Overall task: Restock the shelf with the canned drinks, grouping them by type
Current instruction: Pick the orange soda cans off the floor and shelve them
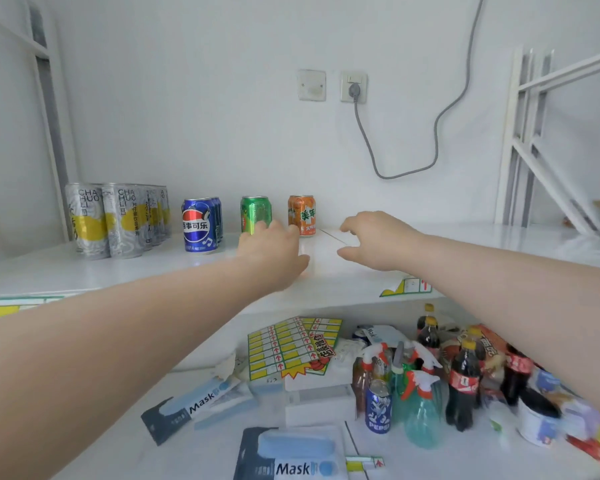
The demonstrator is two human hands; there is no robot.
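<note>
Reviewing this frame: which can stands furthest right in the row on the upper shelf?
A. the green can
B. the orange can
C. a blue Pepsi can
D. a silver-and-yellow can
B: the orange can ends the row on the right, with the green can, the blue Pepsi cans and the silver-and-yellow cans all to its left.

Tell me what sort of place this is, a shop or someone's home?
Likely a small shop or stockroom, though I can't be sure: canned drinks stand grouped by brand on a white shelf, and yellow price-label sheets lie below beside mask boxes and cola bottles.
</note>
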